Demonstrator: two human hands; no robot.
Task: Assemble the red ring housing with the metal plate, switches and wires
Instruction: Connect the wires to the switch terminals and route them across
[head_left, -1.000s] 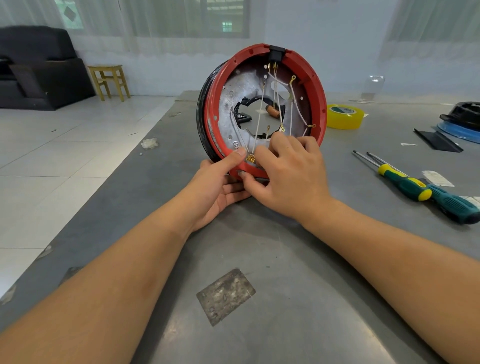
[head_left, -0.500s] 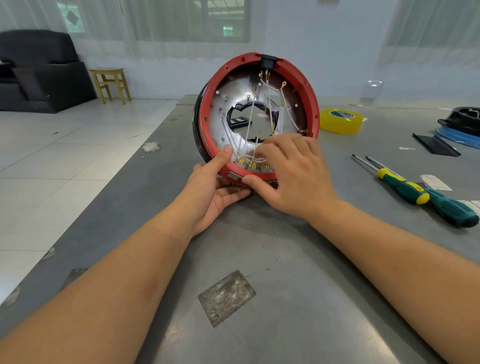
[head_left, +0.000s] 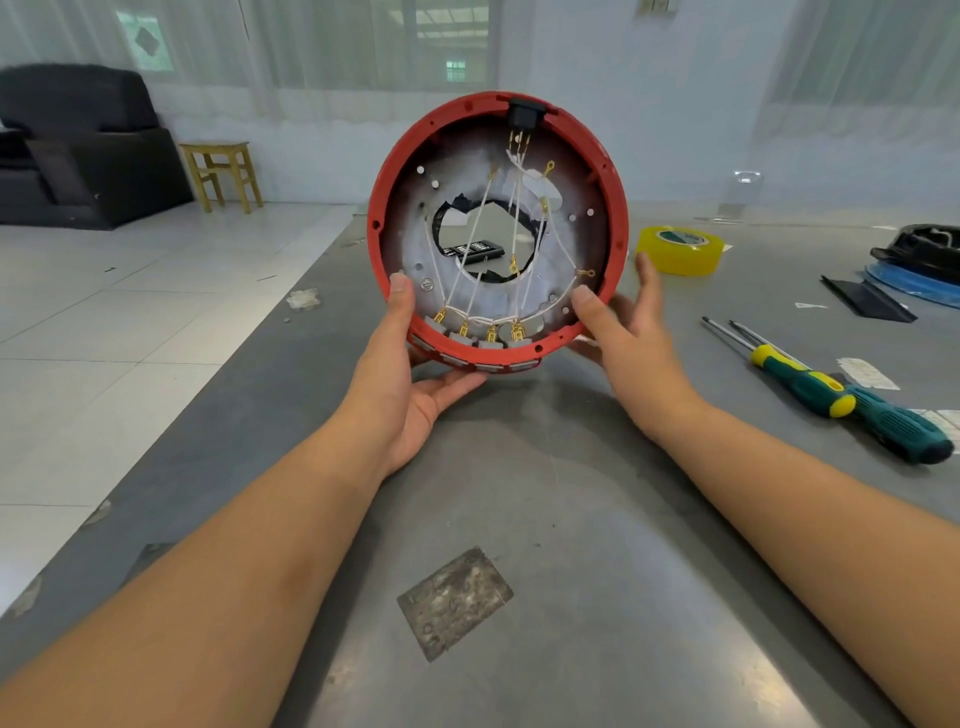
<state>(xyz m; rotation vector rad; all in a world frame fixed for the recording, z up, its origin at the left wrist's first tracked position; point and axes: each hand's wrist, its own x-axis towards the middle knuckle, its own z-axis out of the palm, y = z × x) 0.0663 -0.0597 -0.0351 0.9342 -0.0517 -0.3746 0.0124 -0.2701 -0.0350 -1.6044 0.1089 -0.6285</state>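
Above the middle of the grey worktable, a red ring housing (head_left: 497, 228) is held upright with its open side turned toward the person, apparently so the inside can be checked; the metal plate (head_left: 563, 260) sits inside it, white wires (head_left: 470, 244) fan down across its central hole to brass terminals on a row of grey switches (head_left: 470, 340) at the lower rim, and a black socket (head_left: 525, 115) caps the top; the left hand (head_left: 410, 384) cradles the lower left rim, thumb hooked over the edge and fingers underneath, holding it; the right hand (head_left: 623, 332) steadies the lower right rim, thumb on the front edge, fingers spread behind, a loose hold rather than a clamp; toward the table's right edge lie two screwdrivers (head_left: 831, 392), close enough for fastening, probably the next need; a yellow tape roll (head_left: 680, 249) sits behind the right hand, toward the far edge; black and blue parts (head_left: 919, 260) wait at the far right; a dull square patch (head_left: 454, 603) marks the near surface.
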